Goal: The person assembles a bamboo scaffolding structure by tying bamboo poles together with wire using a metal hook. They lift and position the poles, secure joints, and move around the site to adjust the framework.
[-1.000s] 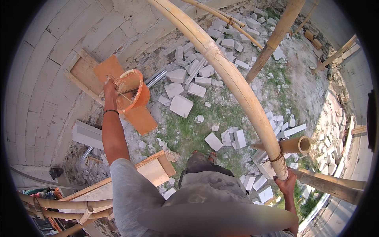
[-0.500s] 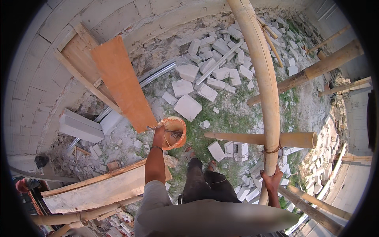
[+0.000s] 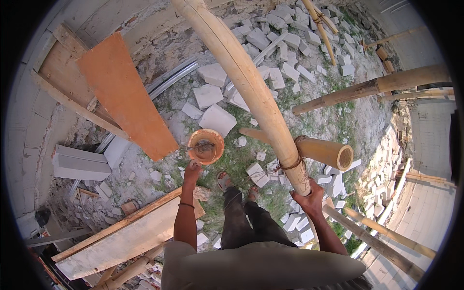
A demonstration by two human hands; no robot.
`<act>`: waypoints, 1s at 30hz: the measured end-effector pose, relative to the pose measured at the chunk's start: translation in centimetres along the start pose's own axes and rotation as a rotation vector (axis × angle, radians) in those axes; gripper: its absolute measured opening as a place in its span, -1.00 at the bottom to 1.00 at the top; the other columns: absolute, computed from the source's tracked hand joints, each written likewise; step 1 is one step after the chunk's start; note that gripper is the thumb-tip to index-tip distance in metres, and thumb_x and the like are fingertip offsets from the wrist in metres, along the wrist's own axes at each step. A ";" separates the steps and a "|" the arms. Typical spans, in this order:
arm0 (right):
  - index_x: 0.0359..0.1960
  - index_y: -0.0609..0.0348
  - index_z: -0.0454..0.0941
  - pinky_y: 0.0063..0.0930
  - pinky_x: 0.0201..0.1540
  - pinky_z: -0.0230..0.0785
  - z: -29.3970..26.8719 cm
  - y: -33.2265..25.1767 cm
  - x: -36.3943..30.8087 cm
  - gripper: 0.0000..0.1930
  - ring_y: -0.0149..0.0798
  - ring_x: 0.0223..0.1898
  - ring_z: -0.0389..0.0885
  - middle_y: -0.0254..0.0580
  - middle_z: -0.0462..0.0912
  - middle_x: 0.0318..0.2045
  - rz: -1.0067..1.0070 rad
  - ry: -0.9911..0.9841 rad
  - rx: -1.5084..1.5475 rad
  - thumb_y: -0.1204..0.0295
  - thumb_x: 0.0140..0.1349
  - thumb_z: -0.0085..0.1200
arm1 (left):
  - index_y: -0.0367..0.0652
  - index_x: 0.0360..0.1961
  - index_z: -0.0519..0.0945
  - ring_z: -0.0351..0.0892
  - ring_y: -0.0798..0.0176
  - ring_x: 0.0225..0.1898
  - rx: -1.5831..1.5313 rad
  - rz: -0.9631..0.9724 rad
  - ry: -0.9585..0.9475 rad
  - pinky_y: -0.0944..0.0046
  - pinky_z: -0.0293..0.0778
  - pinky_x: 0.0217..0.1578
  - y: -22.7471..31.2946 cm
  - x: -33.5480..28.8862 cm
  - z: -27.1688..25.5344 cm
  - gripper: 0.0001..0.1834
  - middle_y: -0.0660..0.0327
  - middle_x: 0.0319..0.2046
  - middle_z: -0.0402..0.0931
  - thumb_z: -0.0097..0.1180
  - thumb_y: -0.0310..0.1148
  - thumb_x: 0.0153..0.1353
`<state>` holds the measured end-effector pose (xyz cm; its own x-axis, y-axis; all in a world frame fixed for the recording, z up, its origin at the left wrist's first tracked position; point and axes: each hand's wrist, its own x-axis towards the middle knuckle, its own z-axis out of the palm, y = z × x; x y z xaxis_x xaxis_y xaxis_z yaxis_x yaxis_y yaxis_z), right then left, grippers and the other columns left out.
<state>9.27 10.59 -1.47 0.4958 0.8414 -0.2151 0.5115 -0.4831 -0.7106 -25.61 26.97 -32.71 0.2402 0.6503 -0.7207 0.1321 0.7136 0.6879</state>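
Observation:
My left hand [image 3: 192, 170] is closed at the near-left edge of an orange bucket [image 3: 223, 146]. Exactly how the fingers grip it is hard to see. Inside the bucket lie thin dark pieces I cannot make out clearly. On the right, my right hand [image 3: 310, 197] wraps around the near part of a thick bamboo pole [image 3: 251, 92], which slants away to the upper left. Just beyond that hand, dark wire or cord [image 3: 296, 164] binds the pole to a crossing bamboo piece [image 3: 321, 150] with a hollow cut end.
Pale broken blocks [image 3: 217, 120] and rubble cover the ground ahead. An orange board [image 3: 128, 96] leans at the left by a wooden frame [image 3: 72, 106]. Wooden planks [image 3: 121, 237] lie near left. Other bamboo poles [image 3: 372, 89] jut in from the right. My sandalled feet [image 3: 224, 181] stand on grass.
The view has shifted, and the pole now slants more to the upper left. My right hand appears farther left and higher. My left hand has gone from the bucket's left side to its near edge.

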 end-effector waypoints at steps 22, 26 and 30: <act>-0.08 0.19 0.48 -0.19 -0.18 0.47 9.8 3.5 0.7 -0.42 0.02 -0.21 0.62 -0.02 0.64 -0.28 -0.362 -1.072 0.039 0.02 -0.02 0.27 | -0.27 -0.09 0.36 0.48 0.19 -0.26 -0.730 0.333 0.612 0.13 0.48 -0.18 19.1 -19.0 -8.4 -0.51 0.15 -0.28 0.44 0.12 -0.06 0.20; -0.21 0.25 0.50 -0.09 -0.24 0.45 14.2 7.8 10.2 -0.60 0.12 -0.32 0.62 0.04 0.63 -0.44 -0.260 -0.874 -0.135 0.16 0.07 0.19 | -0.21 -0.15 0.39 0.46 0.24 -0.31 -0.824 0.364 0.610 0.21 0.47 -0.22 14.1 -21.4 -11.6 -0.54 0.20 -0.36 0.42 0.01 0.03 0.24; -0.36 0.26 0.47 0.01 -0.34 0.41 26.7 11.1 21.2 -0.76 0.22 -0.38 0.57 0.18 0.58 -0.49 -0.437 -0.607 -0.173 0.30 0.13 0.10 | -0.07 -0.16 0.41 0.45 0.26 -0.34 -0.817 0.395 0.726 0.23 0.44 -0.24 10.1 -24.2 -12.9 -0.56 0.23 -0.36 0.43 0.03 0.08 0.20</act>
<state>6.75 29.58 -31.76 -0.2235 0.9261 -0.3041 0.6997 -0.0648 -0.7115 -42.45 21.81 -9.45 -0.5162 0.6727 -0.5301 -0.5521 0.2118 0.8064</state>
